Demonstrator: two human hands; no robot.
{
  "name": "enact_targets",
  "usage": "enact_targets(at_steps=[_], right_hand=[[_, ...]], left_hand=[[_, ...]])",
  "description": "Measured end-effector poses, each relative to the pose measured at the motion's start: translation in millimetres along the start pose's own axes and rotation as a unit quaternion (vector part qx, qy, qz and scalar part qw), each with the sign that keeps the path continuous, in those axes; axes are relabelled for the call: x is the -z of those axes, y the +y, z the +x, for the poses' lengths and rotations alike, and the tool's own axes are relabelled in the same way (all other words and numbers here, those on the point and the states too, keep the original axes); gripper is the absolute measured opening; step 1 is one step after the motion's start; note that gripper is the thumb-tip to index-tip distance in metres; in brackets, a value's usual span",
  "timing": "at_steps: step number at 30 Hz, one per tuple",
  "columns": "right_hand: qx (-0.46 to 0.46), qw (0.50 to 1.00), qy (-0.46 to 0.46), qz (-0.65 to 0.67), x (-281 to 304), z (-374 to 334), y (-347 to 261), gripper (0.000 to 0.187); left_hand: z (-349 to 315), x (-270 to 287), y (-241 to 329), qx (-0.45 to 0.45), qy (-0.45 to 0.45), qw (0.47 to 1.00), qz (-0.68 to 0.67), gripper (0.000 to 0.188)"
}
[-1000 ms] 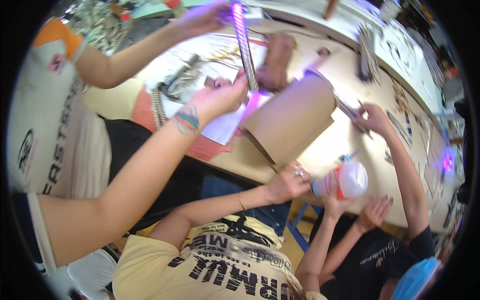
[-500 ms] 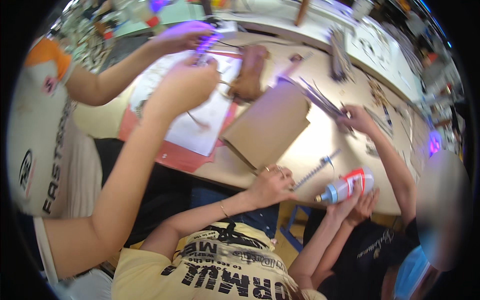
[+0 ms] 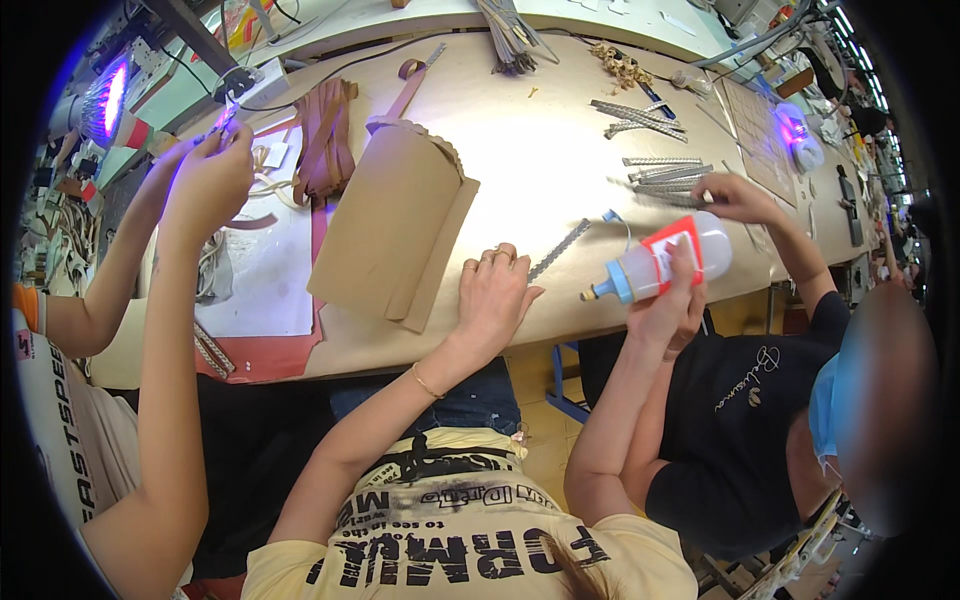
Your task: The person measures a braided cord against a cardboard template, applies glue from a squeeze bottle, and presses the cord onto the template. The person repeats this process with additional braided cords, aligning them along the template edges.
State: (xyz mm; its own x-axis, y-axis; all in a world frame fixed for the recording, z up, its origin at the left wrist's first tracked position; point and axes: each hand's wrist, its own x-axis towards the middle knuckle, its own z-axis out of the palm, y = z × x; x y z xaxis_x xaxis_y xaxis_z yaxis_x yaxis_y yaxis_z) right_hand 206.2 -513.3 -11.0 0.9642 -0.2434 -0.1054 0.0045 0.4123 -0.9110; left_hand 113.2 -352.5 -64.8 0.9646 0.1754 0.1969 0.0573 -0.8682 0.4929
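Note:
My left hand point(image 3: 495, 292) rests at the near edge of the bench, its fingers bent and thumb out to the side. Between thumb and forefinger lies the near end of a grey braided strip point(image 3: 562, 248); the rest of it slants away across the bench. My right hand point(image 3: 660, 312) grips a squeeze bottle point(image 3: 712, 245), clear with a red and white label, tilted with its blue-collared nozzle pointing left. Its small blue cap point(image 3: 612, 215) hangs on a tether. A co-worker's hand point(image 3: 687, 330) shows just behind my right hand, partly hidden.
A folded brown sheet point(image 3: 390, 220) lies left of my left hand, beside brown straps point(image 3: 325, 140). The right-hand co-worker's other hand point(image 3: 735, 198) is at several braided strips point(image 3: 665, 172). Another person's hands point(image 3: 210, 180) work at left near a purple lamp point(image 3: 108, 105).
The view has turned and sharpened, so the bench things sit further left. Both my hands keep their holds, on the strip and the bottle.

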Motion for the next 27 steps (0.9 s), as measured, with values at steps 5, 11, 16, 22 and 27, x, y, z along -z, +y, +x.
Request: enact_targets(at_steps=[5, 11, 16, 22, 27], right_hand=[[0.025, 0.997, -0.076, 0.009, 10.0, 6.4, -24.1, 0.050], [0.032, 0.996, -0.063, 0.060, 21.7, 25.4, -26.0, 0.054], [-0.003, 0.998, -0.045, 0.032, 9.6, 47.5, -25.0, 0.053], [0.167, 0.797, -0.276, -0.511, -83.1, 77.9, -26.5, 0.076], [0.219, 0.457, -0.336, -0.794, -155.3, 87.0, 22.3, 0.090]], left_hand=[[0.4, -5.4, 3.2, -0.002, 0.020, 1.000, 0.007, 0.024], [3.3, -12.9, 4.3, 0.024, -0.004, 1.000, -0.014, 0.013], [10.1, -25.3, 5.7, 0.037, -0.001, 0.997, 0.071, 0.011], [6.0, -14.3, 0.3, -0.015, 0.010, 0.995, 0.101, 0.007], [-1.0, 4.6, -7.9, -0.013, -0.037, 0.997, 0.064, 0.008]])
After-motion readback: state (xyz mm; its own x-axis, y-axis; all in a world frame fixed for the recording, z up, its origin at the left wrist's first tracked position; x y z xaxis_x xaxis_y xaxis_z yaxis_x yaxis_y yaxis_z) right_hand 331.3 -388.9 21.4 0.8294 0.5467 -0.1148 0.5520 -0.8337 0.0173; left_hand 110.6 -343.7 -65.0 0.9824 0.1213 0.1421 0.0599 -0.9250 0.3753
